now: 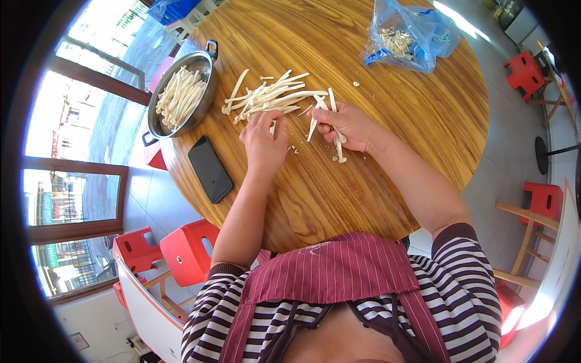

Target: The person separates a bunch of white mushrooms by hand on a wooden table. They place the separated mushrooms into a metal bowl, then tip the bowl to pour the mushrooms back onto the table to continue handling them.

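Long thin white mushrooms (272, 94) lie in a loose pile on the round wooden table (317, 195). My left hand (266, 136) is at the near edge of this pile, its fingers curled downward; a bit of white shows between thumb and fingers, but whether it is gripped cannot be made out. Several mushroom stems (333, 102) are held in my right hand (340, 125), pinched by thumb and fingers, their small caps pointing towards me. A two-handled metal pot (206, 97) at the table's left edge holds many more mushrooms (180, 97).
A black smartphone (210, 169) lies left of my left forearm. At the far right of the table, a blue plastic bag (426, 34) contains mushroom scraps (397, 42). Small crumbs are scattered near my hands. Red stools (188, 252) stand on the floor around the table.
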`<state>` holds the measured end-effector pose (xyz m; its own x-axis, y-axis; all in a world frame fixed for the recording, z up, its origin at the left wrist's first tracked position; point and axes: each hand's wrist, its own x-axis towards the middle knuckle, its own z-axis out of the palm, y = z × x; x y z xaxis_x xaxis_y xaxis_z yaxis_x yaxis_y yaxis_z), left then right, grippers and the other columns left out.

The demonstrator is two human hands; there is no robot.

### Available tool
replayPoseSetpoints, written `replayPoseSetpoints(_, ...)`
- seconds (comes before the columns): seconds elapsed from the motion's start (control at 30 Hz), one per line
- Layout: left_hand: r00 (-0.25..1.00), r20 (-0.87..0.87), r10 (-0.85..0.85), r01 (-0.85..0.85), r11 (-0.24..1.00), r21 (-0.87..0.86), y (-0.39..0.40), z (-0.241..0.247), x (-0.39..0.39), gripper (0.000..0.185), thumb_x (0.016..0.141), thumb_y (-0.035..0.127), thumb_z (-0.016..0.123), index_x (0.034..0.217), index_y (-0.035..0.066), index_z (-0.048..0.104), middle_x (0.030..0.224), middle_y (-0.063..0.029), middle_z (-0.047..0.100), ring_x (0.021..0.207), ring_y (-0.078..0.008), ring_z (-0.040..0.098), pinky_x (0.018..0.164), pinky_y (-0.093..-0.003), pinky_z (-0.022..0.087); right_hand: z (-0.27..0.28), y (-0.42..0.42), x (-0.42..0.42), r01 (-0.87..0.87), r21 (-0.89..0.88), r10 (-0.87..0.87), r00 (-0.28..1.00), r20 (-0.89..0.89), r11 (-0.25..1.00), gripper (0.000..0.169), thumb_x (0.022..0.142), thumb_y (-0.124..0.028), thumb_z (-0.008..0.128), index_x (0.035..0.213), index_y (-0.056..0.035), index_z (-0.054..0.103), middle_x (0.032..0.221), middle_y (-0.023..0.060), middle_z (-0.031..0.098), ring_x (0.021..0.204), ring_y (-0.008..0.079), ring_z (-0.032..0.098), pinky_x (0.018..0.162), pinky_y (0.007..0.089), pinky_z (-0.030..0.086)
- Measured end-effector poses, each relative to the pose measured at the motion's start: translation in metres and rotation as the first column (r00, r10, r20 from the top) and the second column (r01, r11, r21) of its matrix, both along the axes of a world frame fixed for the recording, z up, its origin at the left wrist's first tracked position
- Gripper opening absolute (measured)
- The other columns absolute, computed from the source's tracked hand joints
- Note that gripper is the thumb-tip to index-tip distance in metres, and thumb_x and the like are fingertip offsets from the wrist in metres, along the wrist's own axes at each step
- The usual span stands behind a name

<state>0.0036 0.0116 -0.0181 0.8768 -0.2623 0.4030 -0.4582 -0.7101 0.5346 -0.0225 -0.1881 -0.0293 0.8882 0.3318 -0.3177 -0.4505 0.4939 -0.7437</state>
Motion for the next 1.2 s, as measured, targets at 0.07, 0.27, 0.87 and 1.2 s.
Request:
replayPoseSetpoints(0.07,0.998,0.025,0.065,-0.068,0.99,0.121,0.007,-0.003,0.006,0.018,0.081,0.019,0.063,0.097,0.012,0.062,0.09,-0.0044,0.061,0.089,-0.0226,0.057,0.086,-0.0397,0.035,0.002,0.0,0.0,0.021,0.018,-0.02,0.999,-0.036,1.0,0.023,0.087,-0.025,0.065,0.097,-0.0049,0.06,0.074,-0.0009,0.054,0.061,0.0051,0.047,0.047,0.0175,0.04)
replayPoseSetpoints(0.27,0.993,-0.084,0.086,-0.056,0.95,0.306,0.011,-0.001,0.006,0.019,0.08,0.021,0.063,0.096,0.012,0.063,0.091,-0.0037,0.063,0.089,-0.0222,0.058,0.085,-0.0401,0.035,0.012,0.001,-0.002,0.066,0.076,-0.063,0.997,-0.033,0.995,0.021,0.089,-0.027,0.062,0.09,-0.0072,0.054,0.072,-0.0007,0.053,0.061,0.0066,0.049,0.046,0.0188,0.041)
replayPoseSetpoints(0.87,0.925,-0.218,-0.312,0.269,0.941,-0.205,-0.014,0.01,-0.016,0.014,0.076,0.014,0.069,0.082,0.004,0.062,0.069,-0.0064,0.063,0.057,-0.0185,0.055,0.059,-0.0303,0.044,0.001,0.0,-0.002,0.026,-0.036,-0.024,0.998,0.058,0.999,0.019,0.08,-0.019,0.072,0.092,-0.0106,0.06,0.074,-0.0039,0.056,0.059,0.0038,0.048,0.045,0.0163,0.038)
replayPoseSetpoints(1.2,0.985,-0.16,-0.059,0.044,0.994,-0.096,0.0,0.01,-0.002,0.013,0.08,0.014,0.064,0.089,0.005,0.065,0.084,-0.0104,0.061,0.066,-0.0217,0.058,0.064,-0.0337,0.045,0.003,0.001,-0.002,0.032,-0.034,-0.032,0.999,0.001,0.999,0.013,0.085,-0.018,0.064,0.092,-0.0099,0.058,0.076,-0.0027,0.056,0.061,0.0044,0.048,0.047,0.0181,0.039)
